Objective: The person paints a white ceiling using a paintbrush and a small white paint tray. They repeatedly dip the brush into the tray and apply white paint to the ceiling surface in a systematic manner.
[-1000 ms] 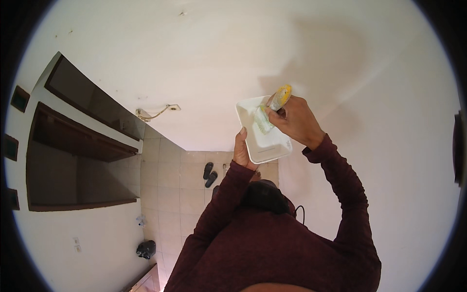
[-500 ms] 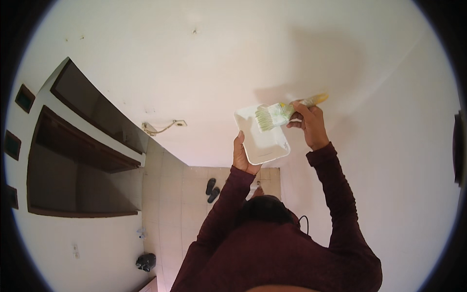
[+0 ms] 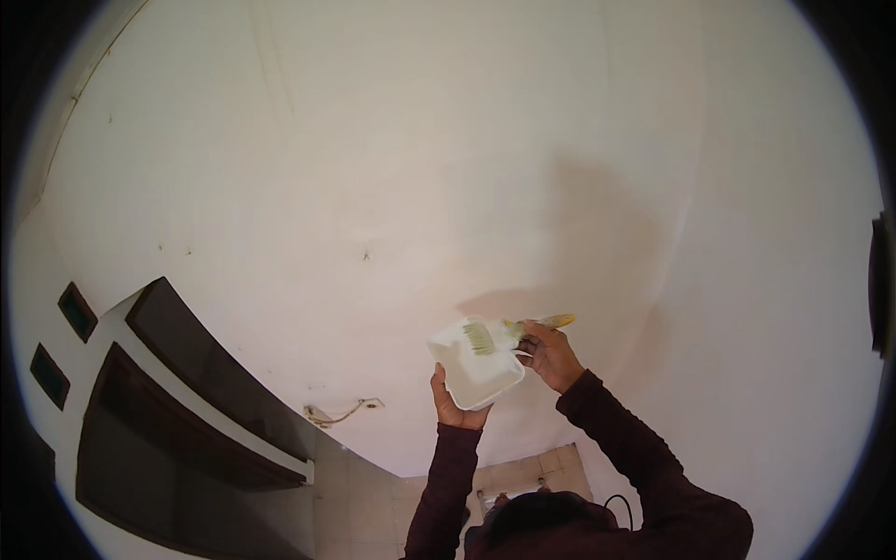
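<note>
In my left hand (image 3: 455,403) is a white, shallow rectangular tub (image 3: 481,373), held from below and at its left side, with the thumb over the rim. My right hand (image 3: 551,355) grips a paintbrush (image 3: 513,334) by its yellow-ended handle. The brush's wide head is smeared white, and its pale greenish bristles point left over the tub's far edge. Whether the bristles touch the tub's inside I cannot tell. A bare white wall (image 3: 448,205) rises in front of both hands and carries their shadow.
On the wall's lower left is a small fitting with a short cable (image 3: 345,411). Farther left are dark-framed openings (image 3: 177,439) and small dark green squares (image 3: 77,311). Another white wall (image 3: 775,280) meets the first at a corner to the right. Tiled floor (image 3: 359,495) lies below.
The view has tilted up, so more wall shows and the hands sit lower. The tub and the brush are still held, with the bristles still over the tub.
</note>
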A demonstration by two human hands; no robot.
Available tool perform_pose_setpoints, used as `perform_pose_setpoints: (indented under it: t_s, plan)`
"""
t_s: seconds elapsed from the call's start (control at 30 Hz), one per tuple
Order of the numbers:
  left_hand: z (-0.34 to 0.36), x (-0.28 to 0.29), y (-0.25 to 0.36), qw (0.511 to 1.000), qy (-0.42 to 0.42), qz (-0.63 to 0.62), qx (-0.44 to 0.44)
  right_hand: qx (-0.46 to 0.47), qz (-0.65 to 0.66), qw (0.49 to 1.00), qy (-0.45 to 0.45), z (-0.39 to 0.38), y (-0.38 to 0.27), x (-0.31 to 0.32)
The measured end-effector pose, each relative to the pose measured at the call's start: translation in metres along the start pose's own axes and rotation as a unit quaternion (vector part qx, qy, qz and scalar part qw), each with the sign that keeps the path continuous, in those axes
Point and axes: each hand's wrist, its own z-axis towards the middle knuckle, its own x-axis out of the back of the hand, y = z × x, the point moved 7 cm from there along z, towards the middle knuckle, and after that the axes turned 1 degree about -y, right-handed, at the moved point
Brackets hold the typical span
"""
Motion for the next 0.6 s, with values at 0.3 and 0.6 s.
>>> perform_pose_setpoints:
  t_s: [0.3, 0.6]
  plan:
    - [0.014, -0.022, 0.036, 0.999, -0.015, 0.017, -0.04, 0.129, 0.047, 0.99, -0.02, 0.047, -0.068, -0.057]
    - [-0.004, 0.006, 0.041, 0.995, 0.044, 0.032, -0.083, 0.453, -0.118, 0.883, -0.028, 0.128, -0.213, -0.143]
